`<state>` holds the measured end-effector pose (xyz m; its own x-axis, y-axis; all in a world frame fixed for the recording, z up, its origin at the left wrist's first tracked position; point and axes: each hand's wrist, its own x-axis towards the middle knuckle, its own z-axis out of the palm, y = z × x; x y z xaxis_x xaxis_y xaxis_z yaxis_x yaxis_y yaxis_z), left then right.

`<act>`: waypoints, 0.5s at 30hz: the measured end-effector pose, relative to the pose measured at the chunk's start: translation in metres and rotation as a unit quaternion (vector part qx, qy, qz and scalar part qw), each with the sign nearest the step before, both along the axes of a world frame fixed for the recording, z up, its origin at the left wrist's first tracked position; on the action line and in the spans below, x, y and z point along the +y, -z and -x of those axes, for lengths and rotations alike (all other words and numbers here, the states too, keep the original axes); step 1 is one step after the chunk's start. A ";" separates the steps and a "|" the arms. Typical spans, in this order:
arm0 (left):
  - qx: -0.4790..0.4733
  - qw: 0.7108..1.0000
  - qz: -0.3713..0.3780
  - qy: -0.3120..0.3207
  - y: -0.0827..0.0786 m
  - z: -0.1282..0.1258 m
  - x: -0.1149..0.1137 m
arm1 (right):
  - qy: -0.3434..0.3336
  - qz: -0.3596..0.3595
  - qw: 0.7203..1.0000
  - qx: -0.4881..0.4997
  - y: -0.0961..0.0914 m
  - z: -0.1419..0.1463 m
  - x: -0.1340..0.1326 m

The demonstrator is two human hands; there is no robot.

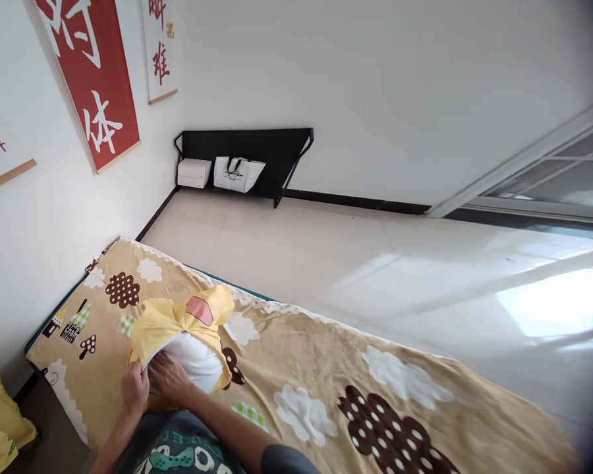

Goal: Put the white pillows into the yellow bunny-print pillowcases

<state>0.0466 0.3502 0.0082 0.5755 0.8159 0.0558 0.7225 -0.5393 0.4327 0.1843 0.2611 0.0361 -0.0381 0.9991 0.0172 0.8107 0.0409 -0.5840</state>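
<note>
A yellow pillowcase (pixel 153 320) with a pink printed patch lies bunched on the bed, its opening turned toward me. Inside that opening bulges a white pillow (pixel 196 359), partly covered by the yellow cloth. My left hand (pixel 135 388) pinches the near left edge of the pillowcase between closed fingers. Just to its right, my right hand (pixel 170 378) reaches into the opening with its fingers bent against the white pillow. The fingertips of the right hand are partly hidden by pillow and cloth.
A tan blanket (pixel 316 355) with cloud and tree prints covers the bed. Another yellow cloth item (pixel 2 418) sits at lower left. Against the far wall, a black rack (pixel 277 155) has a white box (pixel 192 173) and a white bag (pixel 237 175) by it. Scrolls hang left.
</note>
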 end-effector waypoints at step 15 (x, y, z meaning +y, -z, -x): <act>-0.007 0.999 0.038 -0.032 -0.010 0.033 0.002 | -0.029 0.009 1.000 0.008 0.029 -0.031 -0.013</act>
<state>0.0135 0.3524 0.0179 0.5213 0.8534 -0.0005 0.7483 -0.4569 0.4809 0.2158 0.2482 0.0070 -0.0951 0.9955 0.0005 0.7983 0.0765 -0.5974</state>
